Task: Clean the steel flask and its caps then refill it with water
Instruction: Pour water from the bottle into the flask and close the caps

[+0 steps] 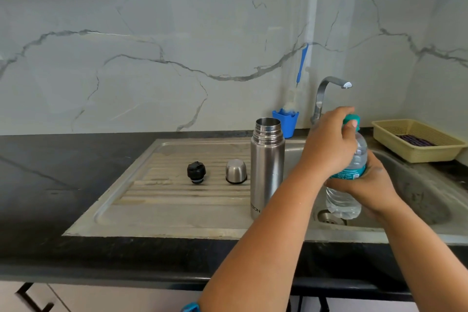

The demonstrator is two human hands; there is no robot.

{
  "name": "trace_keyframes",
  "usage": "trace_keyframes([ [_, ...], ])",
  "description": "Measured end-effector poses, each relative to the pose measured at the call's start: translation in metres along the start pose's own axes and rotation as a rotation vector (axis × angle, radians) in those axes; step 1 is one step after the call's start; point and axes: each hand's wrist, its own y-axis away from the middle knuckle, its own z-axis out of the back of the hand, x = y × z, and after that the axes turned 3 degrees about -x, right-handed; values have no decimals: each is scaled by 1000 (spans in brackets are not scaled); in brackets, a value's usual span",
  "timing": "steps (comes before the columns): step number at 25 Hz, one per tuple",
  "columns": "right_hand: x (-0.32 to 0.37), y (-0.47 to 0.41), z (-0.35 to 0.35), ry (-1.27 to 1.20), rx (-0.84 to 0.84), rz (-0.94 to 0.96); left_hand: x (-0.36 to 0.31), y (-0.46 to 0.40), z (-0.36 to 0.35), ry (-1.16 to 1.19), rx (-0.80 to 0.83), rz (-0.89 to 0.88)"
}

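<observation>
Over the sink (417,200), left fingers (350,124) grip the cap (350,119); right fingers (336,181) clasp the water bottle (345,204).

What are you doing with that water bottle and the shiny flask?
A person holds a plastic water bottle over the sink. The right hand grips its body while the left hand grips the teal cap. The steel flask stands open on the draining board. Its steel cap and black stopper sit beside it, waiting.
</observation>
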Motion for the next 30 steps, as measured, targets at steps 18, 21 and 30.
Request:
trace_keyframes([
  [18,51,-62,-33,281,138,264,136,39,165,216,-638,363],
  [21,62,-73,-38,405,184,376,165,50,162,95,-594,400],
  [30,80,-100,-36,537,189,611,182,59,170,190,-619,451],
])
